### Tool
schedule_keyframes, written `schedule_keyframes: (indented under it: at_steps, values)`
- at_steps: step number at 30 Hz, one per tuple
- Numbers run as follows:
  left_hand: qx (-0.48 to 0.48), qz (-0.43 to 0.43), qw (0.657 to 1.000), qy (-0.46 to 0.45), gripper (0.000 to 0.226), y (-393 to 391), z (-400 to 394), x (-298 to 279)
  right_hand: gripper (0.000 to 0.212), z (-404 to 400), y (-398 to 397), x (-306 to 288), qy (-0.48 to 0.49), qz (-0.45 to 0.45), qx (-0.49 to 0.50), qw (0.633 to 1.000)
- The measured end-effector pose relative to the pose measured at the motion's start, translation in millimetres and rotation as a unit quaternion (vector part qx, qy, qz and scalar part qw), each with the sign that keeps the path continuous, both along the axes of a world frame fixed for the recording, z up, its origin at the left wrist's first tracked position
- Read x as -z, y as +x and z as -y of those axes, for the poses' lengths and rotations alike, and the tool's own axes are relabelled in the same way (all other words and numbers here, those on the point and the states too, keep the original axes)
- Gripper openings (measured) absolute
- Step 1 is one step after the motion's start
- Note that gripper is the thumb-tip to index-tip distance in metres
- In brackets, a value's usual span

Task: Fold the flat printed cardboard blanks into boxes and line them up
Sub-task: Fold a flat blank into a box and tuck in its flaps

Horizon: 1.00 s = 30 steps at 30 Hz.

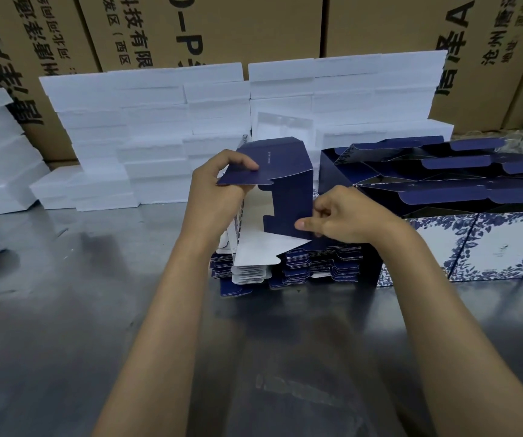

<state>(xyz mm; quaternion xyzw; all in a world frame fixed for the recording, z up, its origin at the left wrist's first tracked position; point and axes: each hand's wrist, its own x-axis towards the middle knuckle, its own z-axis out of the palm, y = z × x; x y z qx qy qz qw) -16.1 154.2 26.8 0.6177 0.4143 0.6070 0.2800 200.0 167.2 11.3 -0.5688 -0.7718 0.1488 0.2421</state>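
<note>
My left hand (222, 181) is pinching a top flap and my right hand (335, 216) is pinching the near edge of a half-opened box (288, 190), held above the stack of flat blanks (285, 266). Folded boxes (442, 197) are already lining up to the right; plenty of blanks are waiting. White foam blocks (146, 127) and brown cartons (222, 26) are crowding the far side of the table (96, 279).

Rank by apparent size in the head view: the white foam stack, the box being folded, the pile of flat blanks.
1. white foam stack
2. box being folded
3. pile of flat blanks, partly hidden, so this last ranking is unsure.
</note>
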Motion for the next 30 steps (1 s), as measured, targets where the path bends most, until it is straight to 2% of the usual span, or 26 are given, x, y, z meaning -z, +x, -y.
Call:
schedule_keyframes:
  at_steps: [11,14,23,26,27,30]
  values:
    - [0.009,-0.011,1.000,-0.003,0.024,-1.5,1.9,-1.7,0.051,13.9,-5.8,-15.5,0.033,-0.033,0.018,0.999]
    - [0.009,-0.014,1.000,0.002,0.024,-2.1,1.8,-1.8,0.047,14.5,-5.4,-19.3,0.065,-0.058,0.023,0.996]
    - [0.001,-0.021,1.000,0.008,0.032,-5.1,0.7,-1.1,0.042,23.5,-6.4,-33.0,0.075,-0.076,0.005,0.994]
    - [0.000,-0.025,1.000,-0.011,0.037,-9.4,-0.5,0.2,0.032,27.5,-3.4,-39.2,0.064,-0.073,0.015,0.995]
    - [0.000,-0.034,0.999,-0.020,0.039,-11.1,-0.8,0.6,0.026,28.1,-3.3,-42.2,0.083,-0.102,0.026,0.991]
    - [0.031,-0.063,0.997,-0.026,0.041,-18.3,0.7,0.2,0.015,30.0,-11.5,-50.3,0.146,-0.270,0.030,0.951]
